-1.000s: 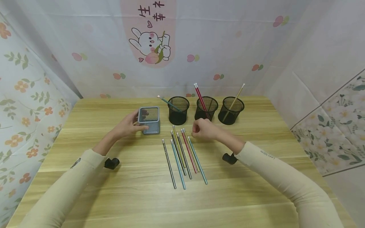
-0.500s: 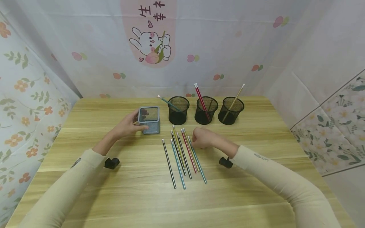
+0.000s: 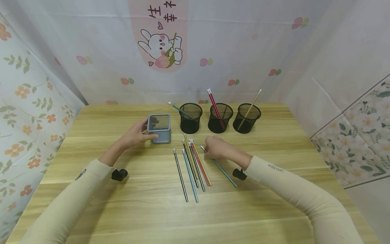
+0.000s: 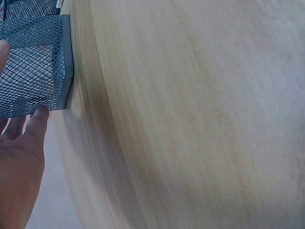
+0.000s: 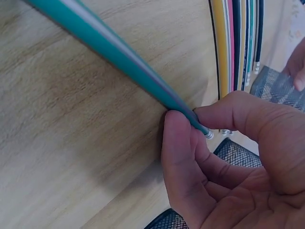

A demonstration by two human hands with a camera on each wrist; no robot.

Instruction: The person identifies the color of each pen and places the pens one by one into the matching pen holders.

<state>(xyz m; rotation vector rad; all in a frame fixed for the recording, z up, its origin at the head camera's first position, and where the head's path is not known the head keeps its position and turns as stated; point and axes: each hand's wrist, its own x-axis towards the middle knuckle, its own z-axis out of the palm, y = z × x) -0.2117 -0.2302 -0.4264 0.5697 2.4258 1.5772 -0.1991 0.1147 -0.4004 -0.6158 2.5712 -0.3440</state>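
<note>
My right hand [image 3: 218,147] pinches a teal pencil [image 3: 220,168] near its white eraser end, between thumb and fingers. In the right wrist view the teal pencil [image 5: 119,59] slants away from the fingertips over the wooden table. My left hand [image 3: 134,135] holds a square grey mesh pen holder [image 3: 163,136], thumb at its front and the other fingers round its left side and back. Left of the teal pencil lie several loose pencils, among them a black pencil [image 3: 180,175], a blue pencil [image 3: 191,177] and a yellow pencil [image 3: 202,163].
Behind the pencils stand three round black mesh cups. The left cup [image 3: 190,126] has a dark teal pencil, the middle cup [image 3: 217,125] red pencils, the right cup [image 3: 243,126] a yellow one. A patterned curtain [image 3: 213,40] hangs behind the table [image 3: 146,210].
The teal pencil has swung away from the row, its far end moving right. A red and a yellow pencil shifted slightly left. My right hand came nearer; the left hand stayed on the pen holder.
</note>
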